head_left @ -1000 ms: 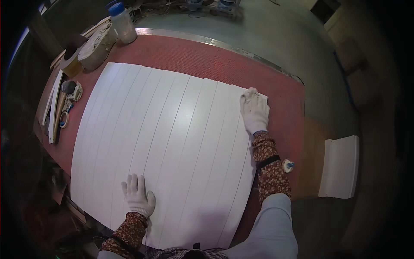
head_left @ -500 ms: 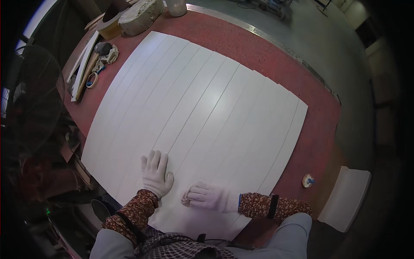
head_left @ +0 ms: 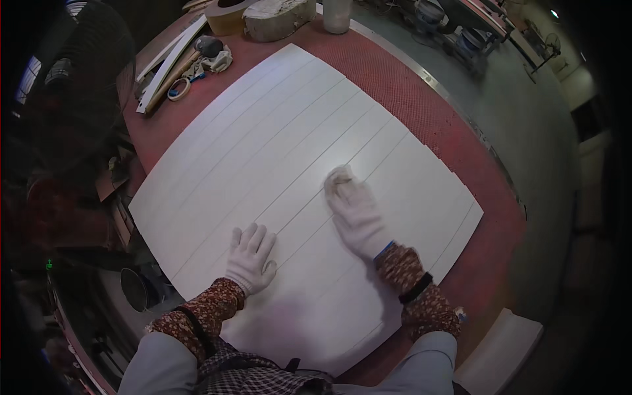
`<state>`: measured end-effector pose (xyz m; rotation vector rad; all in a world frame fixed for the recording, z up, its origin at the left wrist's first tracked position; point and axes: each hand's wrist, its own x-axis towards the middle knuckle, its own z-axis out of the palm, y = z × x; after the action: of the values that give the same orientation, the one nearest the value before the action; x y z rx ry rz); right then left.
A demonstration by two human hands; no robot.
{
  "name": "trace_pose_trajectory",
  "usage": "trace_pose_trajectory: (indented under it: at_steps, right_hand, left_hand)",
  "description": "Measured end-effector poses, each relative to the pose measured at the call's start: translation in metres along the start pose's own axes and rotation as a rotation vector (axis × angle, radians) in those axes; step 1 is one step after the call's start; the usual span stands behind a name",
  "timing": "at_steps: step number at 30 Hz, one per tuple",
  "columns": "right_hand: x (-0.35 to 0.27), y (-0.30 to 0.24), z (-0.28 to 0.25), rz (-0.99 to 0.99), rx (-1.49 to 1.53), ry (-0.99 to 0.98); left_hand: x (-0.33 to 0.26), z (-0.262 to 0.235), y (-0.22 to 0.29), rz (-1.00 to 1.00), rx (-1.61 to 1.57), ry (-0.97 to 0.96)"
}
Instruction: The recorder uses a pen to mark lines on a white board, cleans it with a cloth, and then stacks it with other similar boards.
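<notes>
While the left hand lies flat, fingers spread, on the white grooved panel covering the red table, the right hand presses a crumpled rag mid-panel; uneven pressure could smear it.

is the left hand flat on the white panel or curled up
Flat. The gloved left hand lies palm down on the white panel, fingers spread.

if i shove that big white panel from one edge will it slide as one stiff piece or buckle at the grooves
The white panel probably slides as one stiff sheet: it lies flat under the left hand and right hand, and its grooves look shallow. Its glossy face looks slippery to gloves. The textured red tabletop may resist sliding, and its size suggests weight.
</notes>
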<state>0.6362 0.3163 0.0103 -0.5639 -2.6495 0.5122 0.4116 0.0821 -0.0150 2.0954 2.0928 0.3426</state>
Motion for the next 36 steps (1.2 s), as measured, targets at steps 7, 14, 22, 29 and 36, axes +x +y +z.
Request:
trace_pose_trajectory:
  at_steps: [7, 14, 22, 29, 36]
  right_hand:
    - [-0.067, -0.026, -0.009, -0.135, 0.201, -0.104]
    - [-0.098, 0.098, -0.018, 0.758, -0.214, 0.315]
    - [-0.128, -0.187, 0.087, -0.238, 0.531, -0.239]
    - [-0.139, 0.084, -0.008, 0.729, -0.330, 0.342]
    - [0.059, 0.006, 0.059, 0.144, -0.029, 0.228]
  left_hand:
    - [-0.003, 0.008, 0.003, -0.015, -0.003, -0.007]
    - [0.009, 0.011, 0.007, 0.019, -0.028, 0.059]
    - [0.004, 0.018, -0.002, 0.032, -0.035, 0.180]
    - [0.009, 0.021, 0.002, 0.095, -0.068, 0.224]
    - [0.005, 0.010, -0.003, 0.086, -0.046, 0.253]
